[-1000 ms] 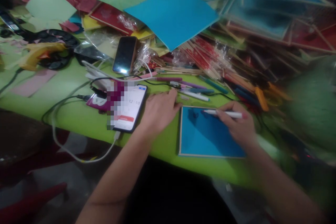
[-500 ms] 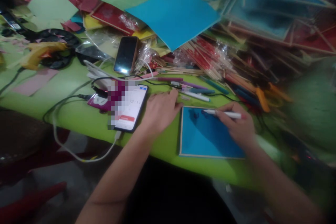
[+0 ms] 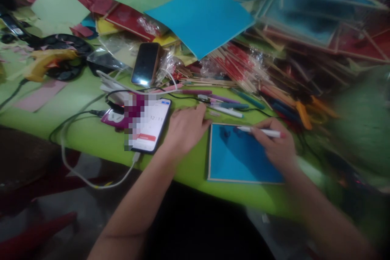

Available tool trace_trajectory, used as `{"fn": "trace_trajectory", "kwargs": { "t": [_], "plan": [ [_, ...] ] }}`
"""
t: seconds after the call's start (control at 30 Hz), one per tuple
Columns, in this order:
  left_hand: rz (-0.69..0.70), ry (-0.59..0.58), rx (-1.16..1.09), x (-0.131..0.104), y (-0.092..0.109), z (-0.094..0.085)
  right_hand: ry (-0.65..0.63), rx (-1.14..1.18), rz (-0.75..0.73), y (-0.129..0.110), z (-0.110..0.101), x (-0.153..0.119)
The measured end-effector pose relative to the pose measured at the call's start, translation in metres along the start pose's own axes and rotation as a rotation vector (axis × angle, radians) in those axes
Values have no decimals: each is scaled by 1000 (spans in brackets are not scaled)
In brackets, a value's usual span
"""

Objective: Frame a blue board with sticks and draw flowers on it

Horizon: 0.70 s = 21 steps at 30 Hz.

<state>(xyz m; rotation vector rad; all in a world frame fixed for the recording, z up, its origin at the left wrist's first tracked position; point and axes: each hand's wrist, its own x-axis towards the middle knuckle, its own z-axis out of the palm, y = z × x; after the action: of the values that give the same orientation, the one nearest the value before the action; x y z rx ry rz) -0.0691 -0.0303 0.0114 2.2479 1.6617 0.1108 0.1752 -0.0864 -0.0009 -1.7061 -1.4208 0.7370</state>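
Note:
My right hand (image 3: 276, 142) grips a white felt-tip marker (image 3: 266, 131) with a reddish end. Its tip meets a blue square panel (image 3: 234, 162) edged with thin pale sticks, near the panel's top edge. Dark marks show on the blue surface around the tip and to its left. Flat on the green table (image 3: 190, 166), my left hand (image 3: 187, 128) rests with fingers loosely stretched out and nothing in it. Its thumb lies close to the panel's upper left corner. Left of that hand is a lit phone (image 3: 152, 126) with a white cable plugged in.
Several pens (image 3: 225, 110) lie just beyond my hands, with orange-handled scissors (image 3: 303, 114) to the right. A second phone (image 3: 146, 64), wooden sticks (image 3: 231, 65) and a blue paper sheet (image 3: 201, 20) are behind. A yellow glue gun (image 3: 50, 61) lies far left.
Almost nothing differs. The marker tip stays at nearly the same spot on the blue panel, and my left hand has not moved.

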Motion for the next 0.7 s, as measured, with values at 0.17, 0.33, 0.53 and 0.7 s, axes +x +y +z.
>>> {"fn": "trace_trajectory", "kwargs": {
  "t": [0.17,0.33,0.53,0.7],
  "plan": [
    [8,17,10,0,0,1,0,-5,0,1,1,-1],
    [-3,18,16,1,0,2,8,-24,30,-2,0,-1],
    [6,17,8,0,-1,2,35,-18,28,-1,-2,0],
    [2,17,4,0,0,2,33,-30,24,0,-1,0]
  ]
}}
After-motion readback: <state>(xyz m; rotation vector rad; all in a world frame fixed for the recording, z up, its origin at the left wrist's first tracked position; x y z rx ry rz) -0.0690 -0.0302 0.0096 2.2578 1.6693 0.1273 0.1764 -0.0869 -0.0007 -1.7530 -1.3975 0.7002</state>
